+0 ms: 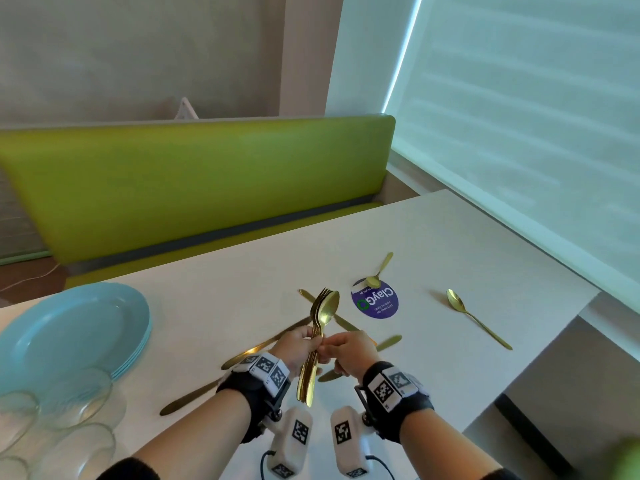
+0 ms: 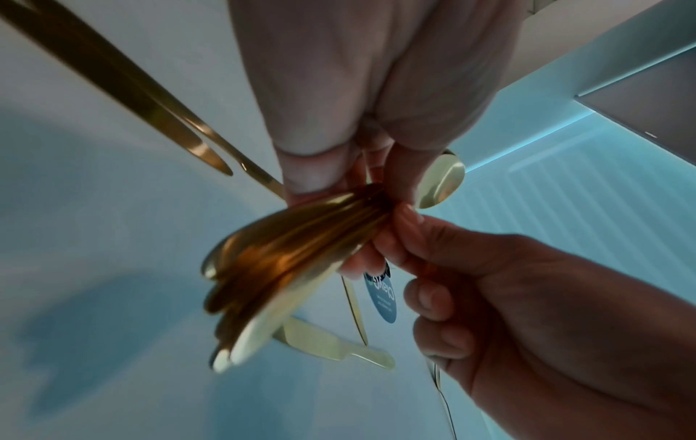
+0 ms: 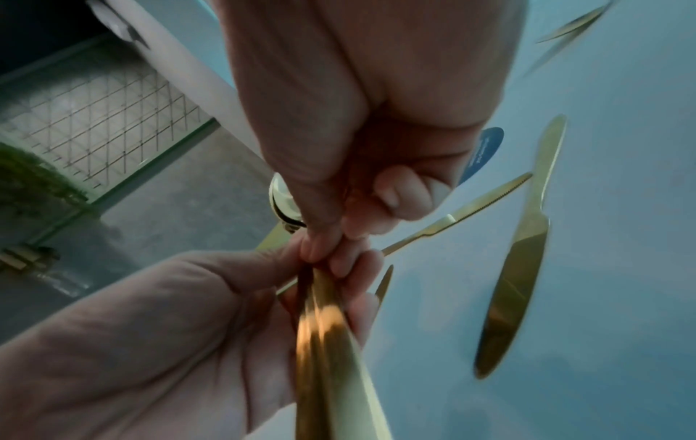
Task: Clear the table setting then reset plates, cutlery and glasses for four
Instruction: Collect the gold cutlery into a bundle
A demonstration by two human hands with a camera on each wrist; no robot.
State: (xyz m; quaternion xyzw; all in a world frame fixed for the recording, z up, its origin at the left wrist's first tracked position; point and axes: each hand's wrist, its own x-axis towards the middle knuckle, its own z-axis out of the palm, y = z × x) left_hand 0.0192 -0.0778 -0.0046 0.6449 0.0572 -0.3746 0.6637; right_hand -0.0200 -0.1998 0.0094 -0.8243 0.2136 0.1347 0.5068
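A bundle of gold forks and spoons (image 1: 318, 327) stands upright above the white table (image 1: 242, 268). My left hand (image 1: 302, 342) grips the bundle's handles (image 2: 286, 262). My right hand (image 1: 341, 351) pinches the same bundle (image 3: 327, 342) from the right with thumb and forefinger. Several gold knives (image 1: 388, 342) lie crossed on the table under my hands. Two gold spoons lie farther right, one (image 1: 476, 320) alone and one (image 1: 377, 273) on a purple round sticker (image 1: 379, 304). Stacked light blue plates (image 1: 69, 330) sit at the left, with clear glasses (image 1: 52, 424) in front of them.
A green bench seat (image 1: 194, 181) runs along the table's far side. A window blind (image 1: 519, 116) hangs at the right, beyond the table's right edge (image 1: 540, 351). Another knife (image 3: 516, 259) lies near my right hand.
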